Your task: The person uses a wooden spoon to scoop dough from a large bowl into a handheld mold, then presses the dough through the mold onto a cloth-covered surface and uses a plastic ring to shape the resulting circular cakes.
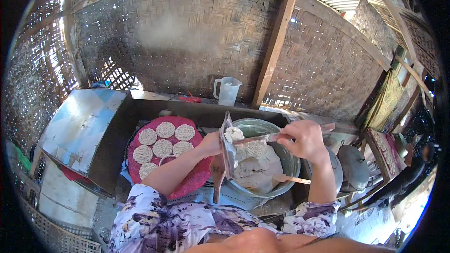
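My left hand [212, 144] grips a wooden press-like tool [228, 147], held tilted at the left rim of a large metal basin [295, 168]. White dough [234, 134] sits in the tool's upper part. My right hand [301, 140] holds a flat wooden stick [255, 140] whose far end meets the tool beside that dough. Pale dough [258, 168] fills much of the basin, with a light-coloured spatula [291, 179] resting in it. Left of the basin, several round, noodle-textured discs [162, 148] lie on a round pink cloth or mesh [190, 182]; my left forearm hides part of it.
A translucent plastic jug [228, 92] stands behind the basin, near a red item [190, 98]. A box-like panel with a blue and white top [88, 123] is at the left. Lidded metal pots [353, 167] stand at the right. A woven bamboo wall [182, 24] rises behind.
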The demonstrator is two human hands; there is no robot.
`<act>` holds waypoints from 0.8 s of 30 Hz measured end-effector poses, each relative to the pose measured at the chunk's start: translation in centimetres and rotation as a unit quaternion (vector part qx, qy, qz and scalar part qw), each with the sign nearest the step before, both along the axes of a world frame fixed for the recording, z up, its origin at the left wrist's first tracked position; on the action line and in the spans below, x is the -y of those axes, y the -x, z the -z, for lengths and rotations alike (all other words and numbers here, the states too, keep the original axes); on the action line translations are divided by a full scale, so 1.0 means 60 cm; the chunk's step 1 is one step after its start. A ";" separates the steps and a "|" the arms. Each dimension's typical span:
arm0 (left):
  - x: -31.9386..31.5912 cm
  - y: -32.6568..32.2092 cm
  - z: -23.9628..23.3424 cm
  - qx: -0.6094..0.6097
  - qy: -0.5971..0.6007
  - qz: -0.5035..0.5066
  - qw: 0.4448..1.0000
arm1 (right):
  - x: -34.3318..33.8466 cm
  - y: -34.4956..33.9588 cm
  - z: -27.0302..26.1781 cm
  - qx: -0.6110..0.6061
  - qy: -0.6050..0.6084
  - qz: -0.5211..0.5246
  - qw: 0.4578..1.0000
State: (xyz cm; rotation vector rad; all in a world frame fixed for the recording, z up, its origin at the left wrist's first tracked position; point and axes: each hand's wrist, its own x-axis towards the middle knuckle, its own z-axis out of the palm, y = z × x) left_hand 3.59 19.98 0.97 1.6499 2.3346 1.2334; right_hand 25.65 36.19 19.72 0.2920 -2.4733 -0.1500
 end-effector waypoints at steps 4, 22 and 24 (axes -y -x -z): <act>-0.011 -0.032 -0.022 -0.023 0.044 -0.043 0.998 | 0.007 0.016 0.001 0.029 -0.032 0.021 0.999; 0.005 0.015 -0.006 0.340 -0.063 0.081 0.935 | -0.028 0.046 0.060 -0.068 0.077 0.039 0.994; 0.010 0.019 -0.008 0.330 -0.047 0.087 0.939 | -0.030 0.040 0.072 -0.050 0.103 0.035 0.993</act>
